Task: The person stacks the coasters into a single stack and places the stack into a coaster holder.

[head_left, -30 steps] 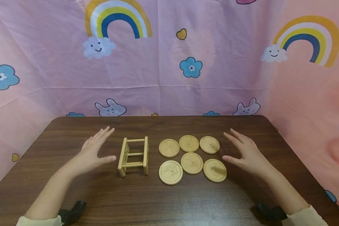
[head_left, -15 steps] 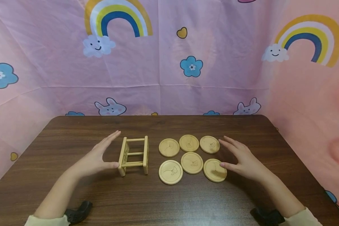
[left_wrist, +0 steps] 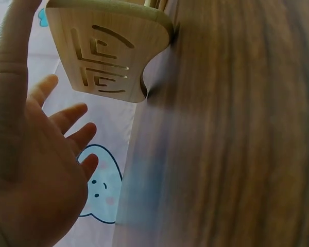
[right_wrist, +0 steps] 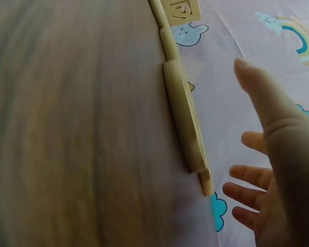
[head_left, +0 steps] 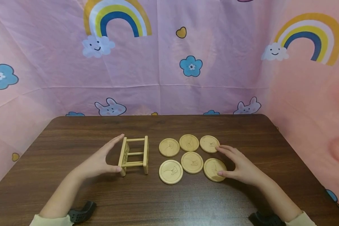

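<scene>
The left hand (head_left: 97, 162) beside the rack (head_left: 135, 153) and the right hand (head_left: 241, 166) by the coasters (head_left: 192, 162) grip nothing, thumbs spread. The rack, nearer the left edge of the tabletop (head_left: 147, 201), stretches lengthwise toward the far one.

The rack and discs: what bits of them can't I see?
Head view: undersides of the discs, hidden against the table; a bit of the front right disc, behind the right hand.
Left wrist view: part of the rack, cut off by the top edge.
Right wrist view: disc carvings, seen edge-on.
</scene>
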### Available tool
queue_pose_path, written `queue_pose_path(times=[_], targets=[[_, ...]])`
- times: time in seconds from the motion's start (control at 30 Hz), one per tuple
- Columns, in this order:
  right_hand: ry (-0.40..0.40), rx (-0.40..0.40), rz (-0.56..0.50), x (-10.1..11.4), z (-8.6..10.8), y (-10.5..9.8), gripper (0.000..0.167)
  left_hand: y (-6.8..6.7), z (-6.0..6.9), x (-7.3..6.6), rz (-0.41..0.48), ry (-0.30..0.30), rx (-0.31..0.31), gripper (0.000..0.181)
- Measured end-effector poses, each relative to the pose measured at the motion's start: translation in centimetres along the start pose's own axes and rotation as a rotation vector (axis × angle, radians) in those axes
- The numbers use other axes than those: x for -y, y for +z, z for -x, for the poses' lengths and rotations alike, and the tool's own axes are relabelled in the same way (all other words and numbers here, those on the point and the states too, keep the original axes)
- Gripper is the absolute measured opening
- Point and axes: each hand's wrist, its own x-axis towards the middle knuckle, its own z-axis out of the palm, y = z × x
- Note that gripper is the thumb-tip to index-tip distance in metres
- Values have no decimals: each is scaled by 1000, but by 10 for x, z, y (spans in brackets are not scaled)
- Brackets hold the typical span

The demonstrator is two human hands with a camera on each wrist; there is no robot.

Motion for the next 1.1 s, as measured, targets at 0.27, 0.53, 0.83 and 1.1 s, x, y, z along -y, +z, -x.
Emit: queue_pose_path(times=[0.27, 0.53, 0.83, 1.1], targets=[[-32, 4, -42, -5, 6, 9, 85, 4, 1, 2, 17, -20, -2, 106], [-18, 30, -63, -8, 11, 15, 86, 6, 1, 5, 30, -16, 12, 106], [-22, 38, -64, -7, 10, 16, 85, 6, 1, 6, 43, -31, 15, 105], [-50, 30, -49, -9, 9, 18, 81, 7, 2, 7, 48, -39, 15, 104]])
